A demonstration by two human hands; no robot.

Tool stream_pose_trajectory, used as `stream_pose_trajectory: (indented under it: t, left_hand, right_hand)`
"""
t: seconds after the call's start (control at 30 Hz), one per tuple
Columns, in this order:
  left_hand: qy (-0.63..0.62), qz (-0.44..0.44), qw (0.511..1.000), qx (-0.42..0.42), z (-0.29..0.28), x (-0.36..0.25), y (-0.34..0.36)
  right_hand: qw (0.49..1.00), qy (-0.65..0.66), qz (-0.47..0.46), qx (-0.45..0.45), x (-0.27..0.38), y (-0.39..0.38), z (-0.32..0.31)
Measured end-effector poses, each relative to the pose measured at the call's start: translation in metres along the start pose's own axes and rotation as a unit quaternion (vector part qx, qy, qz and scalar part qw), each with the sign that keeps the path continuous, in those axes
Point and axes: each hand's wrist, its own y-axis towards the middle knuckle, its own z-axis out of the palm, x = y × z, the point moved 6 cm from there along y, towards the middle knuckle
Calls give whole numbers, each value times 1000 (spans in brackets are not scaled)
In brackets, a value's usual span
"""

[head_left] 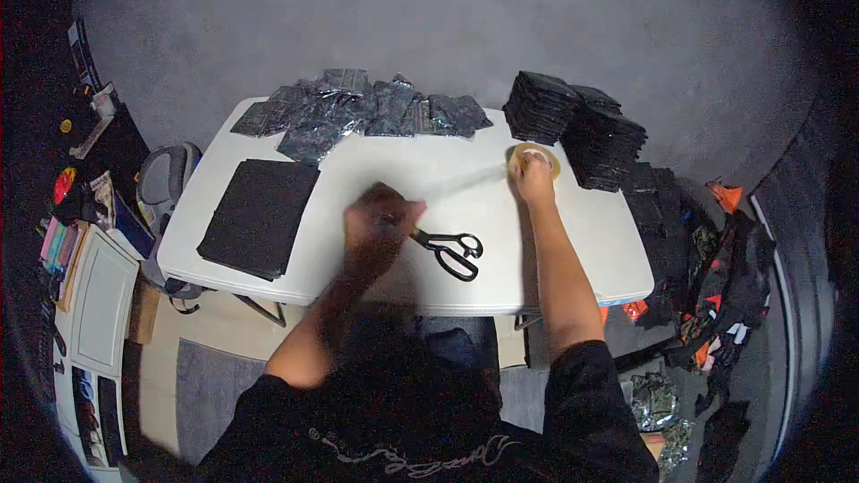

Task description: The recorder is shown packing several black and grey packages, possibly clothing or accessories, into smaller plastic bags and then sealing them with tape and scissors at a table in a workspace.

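My right hand [533,174] grips a roll of clear tape [537,156] near the far right of the white table [376,268]. A strip of tape [456,184] stretches from the roll leftward to my left hand [380,219], which is blurred and pinches the strip's end. Black-handled scissors [452,250] lie on the table just right of my left hand, between both arms.
A flat black stack [259,215] lies on the table's left. Shiny dark packets [358,112] line the far edge. Tall piles of black packets [577,130] stand at the far right. More packets and clothing sit on the floor right [716,295]; a chair [165,179] stands left.
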Motion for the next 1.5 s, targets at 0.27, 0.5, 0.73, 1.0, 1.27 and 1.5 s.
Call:
stream_pose_trajectory:
  t: [0.27,0.5,0.73,1.0,1.27,1.5]
  left_hand:
    - [-170,-118,976,-68,-10,85,12]
    - [-245,-86,964,-52,-4,106,13]
    - [-211,-100,972,-25,-12,109,5]
    - [-285,-96,953,-10,-14,107,-1]
    - [-276,-127,953,-1,-8,112,5]
    - [-323,-134,937,-7,-5,107,6]
  right_hand:
    - [1000,5,-1,17,7,7,-5]
    - [975,187,-23,116,114,-45,-52]
    - [964,133,-86,214,197,-118,-76]
    - [968,50,-51,239,208,-135,-86]
    - [955,-68,-81,278,196,-127,-67]
    - [951,-70,-94,286,198,-115,-77]
